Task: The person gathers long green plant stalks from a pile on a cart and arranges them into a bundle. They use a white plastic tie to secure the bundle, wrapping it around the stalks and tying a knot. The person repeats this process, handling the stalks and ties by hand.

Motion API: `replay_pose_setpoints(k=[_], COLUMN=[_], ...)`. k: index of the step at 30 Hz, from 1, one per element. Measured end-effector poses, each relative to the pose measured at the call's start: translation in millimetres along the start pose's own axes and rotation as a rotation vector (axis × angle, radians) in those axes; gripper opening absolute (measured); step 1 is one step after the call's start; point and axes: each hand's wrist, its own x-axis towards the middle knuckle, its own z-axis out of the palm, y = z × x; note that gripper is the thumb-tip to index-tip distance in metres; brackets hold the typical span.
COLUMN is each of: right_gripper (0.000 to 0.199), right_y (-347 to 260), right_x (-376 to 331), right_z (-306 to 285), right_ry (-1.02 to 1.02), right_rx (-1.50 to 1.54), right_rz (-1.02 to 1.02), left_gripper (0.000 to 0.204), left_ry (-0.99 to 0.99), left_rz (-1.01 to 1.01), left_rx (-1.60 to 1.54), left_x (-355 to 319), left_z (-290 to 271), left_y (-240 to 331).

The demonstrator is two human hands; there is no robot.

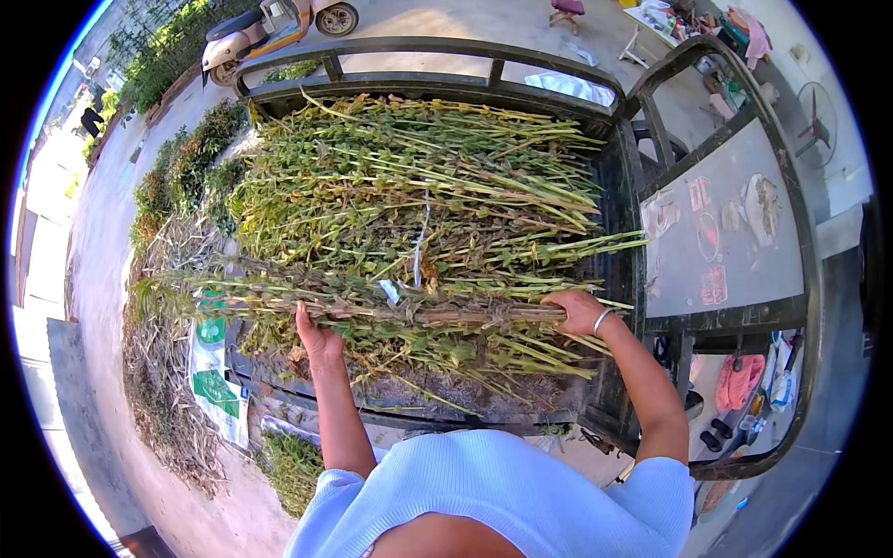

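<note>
Right of the frame's centre, the right hand point(577, 312) curls its fingers round the stem end of a long bundle of stalks point(437, 314), while left of centre the left hand point(321, 342) reaches under it, fingers mostly hidden, so how far they close I cannot tell. Nearly level across the middle, the bundle looks brown and dry along its stems, greener and leafier leftward. Beyond it, yellow-green cut plants point(400, 167) cover much of the dark vehicle bed point(553, 398).
</note>
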Motion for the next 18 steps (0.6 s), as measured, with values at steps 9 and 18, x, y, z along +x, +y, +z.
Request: replay_pose_setpoints(k=[9,18], right_gripper=[0.038,0.053], right_y=[36,28], right_x=[107,192], right_z=[-67,-103], right_ry=[0.070,0.191], right_rx=[0.076,-0.687], right_rz=[0.074,0.454], left_gripper=[0.033,0.032], left_ry=[0.282,0.558], left_rz=[-0.252,-0.512], left_rx=[-0.059,0.063], left_x=[140,256], left_z=[81,104], left_y=[-30,-91])
